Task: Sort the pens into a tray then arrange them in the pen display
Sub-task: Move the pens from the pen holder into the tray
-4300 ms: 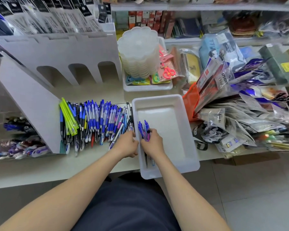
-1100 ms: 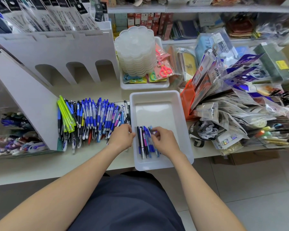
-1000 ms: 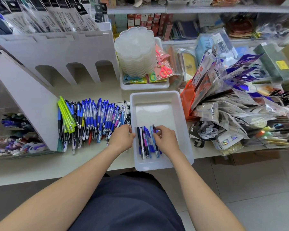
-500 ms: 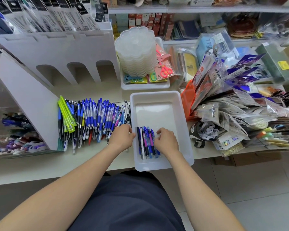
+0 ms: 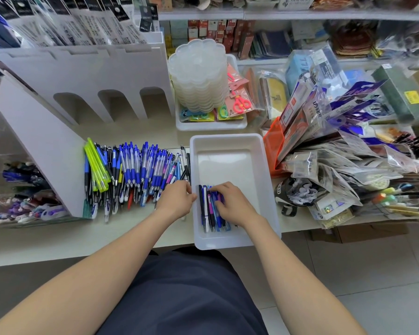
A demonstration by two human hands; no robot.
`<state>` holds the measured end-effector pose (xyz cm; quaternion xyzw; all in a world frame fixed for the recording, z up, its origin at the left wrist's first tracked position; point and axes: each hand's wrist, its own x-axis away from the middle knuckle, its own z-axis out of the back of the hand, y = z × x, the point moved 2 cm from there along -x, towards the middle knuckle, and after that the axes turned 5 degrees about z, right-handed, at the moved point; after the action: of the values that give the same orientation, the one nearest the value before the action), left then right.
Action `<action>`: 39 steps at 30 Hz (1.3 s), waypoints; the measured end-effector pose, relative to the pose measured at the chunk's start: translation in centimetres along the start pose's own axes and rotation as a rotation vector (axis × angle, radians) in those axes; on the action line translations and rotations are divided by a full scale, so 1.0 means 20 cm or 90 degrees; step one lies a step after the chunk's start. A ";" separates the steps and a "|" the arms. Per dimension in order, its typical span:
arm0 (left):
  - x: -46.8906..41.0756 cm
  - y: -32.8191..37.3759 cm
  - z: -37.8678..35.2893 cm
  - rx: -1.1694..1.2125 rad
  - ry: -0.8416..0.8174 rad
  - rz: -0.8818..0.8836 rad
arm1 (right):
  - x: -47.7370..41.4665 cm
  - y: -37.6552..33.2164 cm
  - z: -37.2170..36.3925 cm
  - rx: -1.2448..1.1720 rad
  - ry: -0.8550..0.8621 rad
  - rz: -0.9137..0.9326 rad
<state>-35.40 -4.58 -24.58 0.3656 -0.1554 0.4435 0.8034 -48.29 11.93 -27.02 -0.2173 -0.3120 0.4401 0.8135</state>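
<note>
A white tray (image 5: pixel 228 151) lies on the counter in front of me. Several blue, black and purple pens (image 5: pixel 209 215) lie side by side in its near left corner. My right hand (image 5: pixel 235 205) rests on them, its fingers laid across their barrels. My left hand (image 5: pixel 177 199) is at the tray's left rim with its fingers curled over the edge. A big pile of loose pens (image 5: pixel 136 170), mostly blue with some yellow-green ones, lies left of the tray. The white stepped pen display (image 5: pixel 82 76) stands behind the pile.
A stack of clear scalloped plates (image 5: pixel 198 76) stands in a white bin behind the tray. Packaged stationery (image 5: pixel 336 146) is heaped to the right, against an orange holder (image 5: pixel 272 146). More pens (image 5: pixel 22 189) fill a clear bin at far left. The counter edge runs under my forearms.
A second ago my right hand set pens down in the tray. It has since slid left across them and pressed them together. My left hand has stayed at the rim.
</note>
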 end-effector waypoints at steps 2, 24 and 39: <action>0.00 0.01 0.00 -0.005 -0.006 -0.003 | 0.01 0.01 0.01 -0.036 0.020 -0.044; 0.06 -0.03 0.04 -0.021 0.037 -0.070 | 0.08 -0.08 0.01 0.042 0.094 -0.228; 0.07 -0.35 0.37 -0.104 0.329 -0.134 | -0.21 -0.78 -0.31 -0.100 0.023 -0.116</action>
<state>-28.35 -11.51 -21.78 0.1889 0.0578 0.4220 0.8848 -36.63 -0.25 -23.03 -0.2593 -0.3490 0.3347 0.8360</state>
